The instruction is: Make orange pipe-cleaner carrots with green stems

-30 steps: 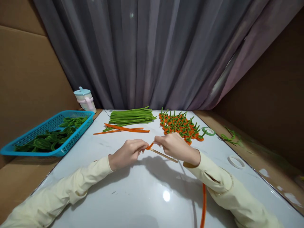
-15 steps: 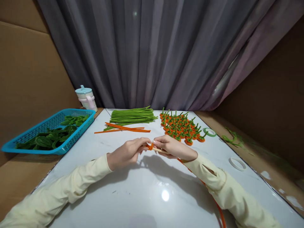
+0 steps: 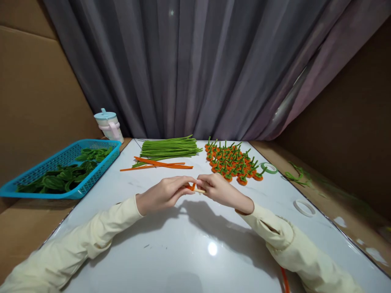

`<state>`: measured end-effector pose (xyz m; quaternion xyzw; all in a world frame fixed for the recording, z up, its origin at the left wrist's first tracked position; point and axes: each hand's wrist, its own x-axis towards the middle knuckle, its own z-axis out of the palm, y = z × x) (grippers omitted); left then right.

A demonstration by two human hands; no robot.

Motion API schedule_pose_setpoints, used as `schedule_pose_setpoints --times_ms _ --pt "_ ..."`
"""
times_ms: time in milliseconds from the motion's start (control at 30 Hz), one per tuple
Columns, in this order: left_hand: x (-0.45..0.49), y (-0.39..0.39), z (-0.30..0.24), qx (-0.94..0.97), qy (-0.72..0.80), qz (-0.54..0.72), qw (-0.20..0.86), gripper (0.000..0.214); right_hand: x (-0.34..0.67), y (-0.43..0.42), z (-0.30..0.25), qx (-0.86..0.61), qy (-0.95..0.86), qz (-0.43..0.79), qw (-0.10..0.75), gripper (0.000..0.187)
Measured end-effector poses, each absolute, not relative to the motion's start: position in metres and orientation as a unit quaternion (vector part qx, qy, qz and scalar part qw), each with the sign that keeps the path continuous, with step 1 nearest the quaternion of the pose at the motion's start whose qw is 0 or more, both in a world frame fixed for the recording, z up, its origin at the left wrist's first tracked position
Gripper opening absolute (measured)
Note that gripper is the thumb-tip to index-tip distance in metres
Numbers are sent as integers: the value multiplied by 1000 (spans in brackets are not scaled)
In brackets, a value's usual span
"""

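My left hand point(image 3: 163, 194) and my right hand point(image 3: 220, 189) meet above the middle of the white table point(image 3: 171, 248). Both pinch a thin wooden stick point(image 3: 200, 191) with an orange pipe cleaner point(image 3: 192, 187) wound round its end. The long tail of that pipe cleaner shows again at the bottom edge point(image 3: 284, 283), under my right sleeve. Most of the stick is hidden in my right hand.
Behind my hands lie loose orange pipe cleaners point(image 3: 159, 165), a bundle of green ones point(image 3: 169, 148) and several finished orange-and-green pieces point(image 3: 233, 162). A blue basket point(image 3: 94, 175) of green pieces is at left, a lidded cup point(image 3: 108, 124) behind it. Tape rings point(image 3: 304, 207) lie at right.
My right hand has turned over and drawn closer to the left, covering the stick. The orange tail has swung from under my right forearm toward the bottom right.
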<state>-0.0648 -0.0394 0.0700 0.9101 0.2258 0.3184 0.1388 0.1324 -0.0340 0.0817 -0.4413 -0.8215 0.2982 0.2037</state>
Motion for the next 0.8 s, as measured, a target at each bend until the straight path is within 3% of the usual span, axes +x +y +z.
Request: schedule_pose_setpoints --times_ms 333,533,633,800 --pt "-62 -51 65 881 110 451 89 32 140 -42 103 -311 -783 517 155 39" --pt "-66 -50 73 915 12 386 -113 20 135 -54 108 -289 -668 679 97 34" --pt "-67 -46 71 916 6 374 -146 19 134 -58 106 -329 -666 659 121 33" --pt "-66 -42 64 912 79 402 -30 19 128 -61 100 -419 -753 463 204 32"
